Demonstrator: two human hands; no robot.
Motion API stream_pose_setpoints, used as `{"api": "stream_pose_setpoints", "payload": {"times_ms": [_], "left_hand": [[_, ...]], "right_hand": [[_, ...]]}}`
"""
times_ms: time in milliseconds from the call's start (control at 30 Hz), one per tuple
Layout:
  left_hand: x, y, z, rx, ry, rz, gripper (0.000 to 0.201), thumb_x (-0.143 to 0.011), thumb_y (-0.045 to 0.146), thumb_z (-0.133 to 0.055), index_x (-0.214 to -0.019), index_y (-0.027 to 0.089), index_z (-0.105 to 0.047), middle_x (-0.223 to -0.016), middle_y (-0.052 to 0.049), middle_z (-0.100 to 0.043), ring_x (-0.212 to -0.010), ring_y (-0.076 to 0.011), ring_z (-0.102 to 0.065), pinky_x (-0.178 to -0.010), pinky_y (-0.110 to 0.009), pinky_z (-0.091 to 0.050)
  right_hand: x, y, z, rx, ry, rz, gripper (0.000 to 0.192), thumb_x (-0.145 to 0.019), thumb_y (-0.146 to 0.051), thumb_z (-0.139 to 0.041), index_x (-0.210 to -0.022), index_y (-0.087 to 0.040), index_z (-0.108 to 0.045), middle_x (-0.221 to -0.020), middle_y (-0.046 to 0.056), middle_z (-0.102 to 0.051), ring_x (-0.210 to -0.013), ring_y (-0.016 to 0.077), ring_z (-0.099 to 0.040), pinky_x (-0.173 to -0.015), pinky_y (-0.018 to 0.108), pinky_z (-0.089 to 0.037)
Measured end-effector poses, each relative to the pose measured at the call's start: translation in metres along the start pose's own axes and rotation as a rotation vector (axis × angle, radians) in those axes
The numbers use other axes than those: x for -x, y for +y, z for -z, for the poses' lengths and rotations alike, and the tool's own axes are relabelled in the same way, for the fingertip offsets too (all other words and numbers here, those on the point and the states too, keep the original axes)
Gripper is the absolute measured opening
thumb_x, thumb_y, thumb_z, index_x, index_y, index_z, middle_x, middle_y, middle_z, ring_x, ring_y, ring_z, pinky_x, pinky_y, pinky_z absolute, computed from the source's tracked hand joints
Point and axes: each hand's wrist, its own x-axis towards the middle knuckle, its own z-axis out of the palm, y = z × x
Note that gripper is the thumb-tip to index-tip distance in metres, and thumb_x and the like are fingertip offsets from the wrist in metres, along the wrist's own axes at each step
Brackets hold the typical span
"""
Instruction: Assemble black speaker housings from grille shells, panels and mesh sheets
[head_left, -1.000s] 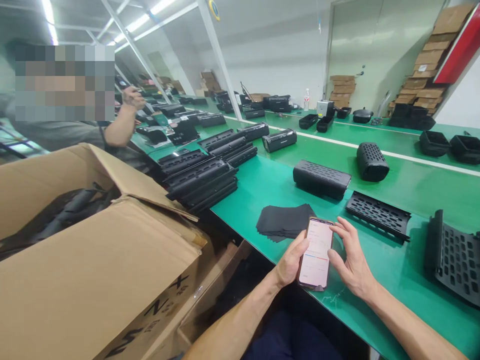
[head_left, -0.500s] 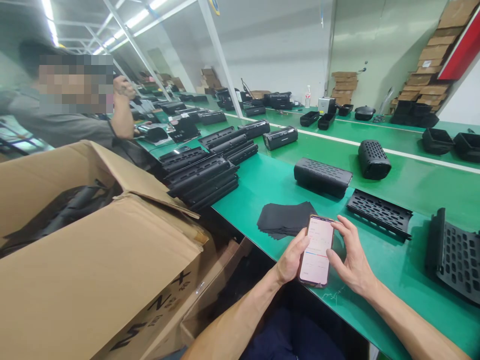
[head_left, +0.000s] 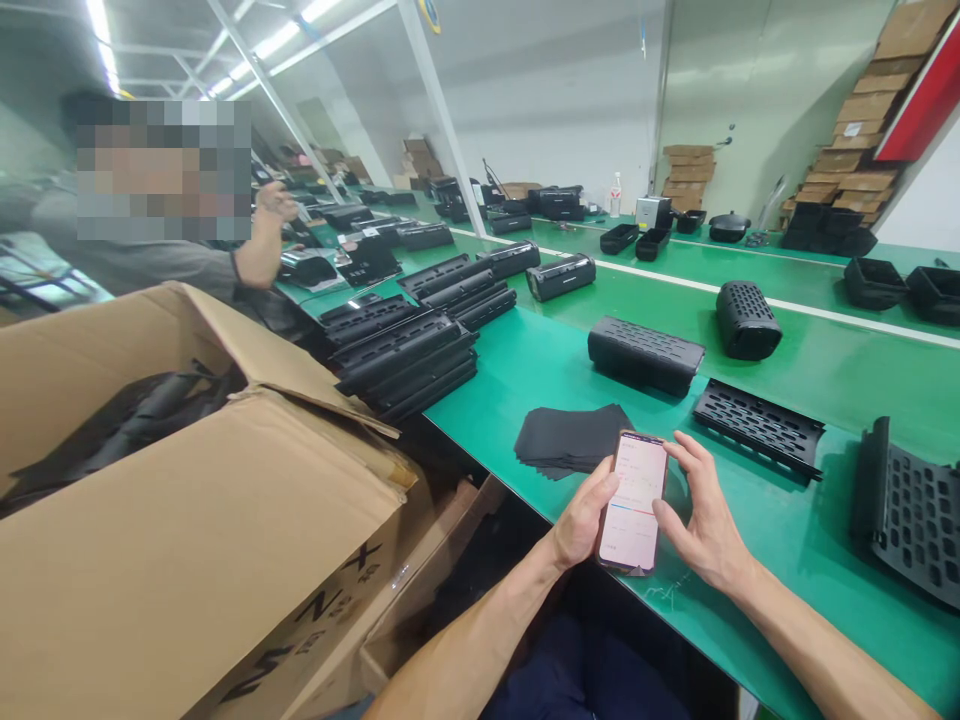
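Head view shows my left hand (head_left: 581, 525) wrapped around a phone (head_left: 632, 500), fingers curled behind its left edge and the thumb lying across the lower left of the lit screen, so that hand is closed on it. My right hand (head_left: 701, 525) is loosely spread beside the phone's right edge, thumb tip touching or just off the screen; I cannot tell which, and it grips nothing. The phone hangs over the near edge of the green table (head_left: 787, 540), its long axis running near to far and tilted slightly right, the screen facing me. The left hand carries it; the right is the free one. Just beyond the phone to the left lies a stack of black sheets (head_left: 570, 438). Farther right sits 1 perforated black panel (head_left: 757, 428), with a larger perforated piece (head_left: 907, 515) at the right edge. Beyond those, a perforated housing (head_left: 645, 352) and a rounded one (head_left: 745, 320). At near left stands an open cardboard box (head_left: 187, 520); behind it another person's arm (head_left: 262, 245) is raised.
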Motion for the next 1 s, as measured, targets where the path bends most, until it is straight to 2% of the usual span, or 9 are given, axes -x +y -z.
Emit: {"api": "stream_pose_setpoints", "payload": {"times_ms": [567,833,1000], "left_hand": [[-0.0009,-0.0011,-0.0002,-0.004,0.010,-0.006,0.057,-0.093,0.057,-0.068,-0.134,0.018,-0.063,-0.126,-0.013,-0.072,-0.110,-0.0282,-0.069,-0.090,-0.035,-0.052],[-0.0034,-0.0042,0.0006,-0.031,0.033,-0.031,0.053,-0.093,0.057,-0.068,-0.127,0.016,-0.064,-0.114,-0.012,-0.074,-0.091,-0.0215,-0.069,-0.080,-0.031,-0.053],[-0.0044,-0.0055,0.0013,-0.019,0.027,-0.033,0.054,-0.094,0.056,-0.068,-0.130,0.016,-0.064,-0.116,-0.012,-0.074,-0.095,-0.0216,-0.067,-0.082,-0.030,-0.052]], "right_hand": [[-0.0003,0.0009,-0.0011,-0.011,0.005,0.009,0.057,-0.101,-0.034,-0.056,-0.154,-0.028,-0.036,-0.162,0.017,-0.035,-0.154,0.0359,-0.036,-0.116,0.061,-0.045],[0.0005,0.0065,-0.0057,-0.031,0.020,0.023,0.059,-0.099,-0.032,-0.056,-0.154,-0.027,-0.036,-0.161,0.017,-0.036,-0.153,0.0356,-0.037,-0.119,0.063,-0.042],[0.0015,0.0097,-0.0080,-0.041,0.013,0.011,0.060,-0.098,-0.032,-0.056,-0.155,-0.029,-0.035,-0.162,0.016,-0.036,-0.153,0.0365,-0.036,-0.120,0.064,-0.039]]}}
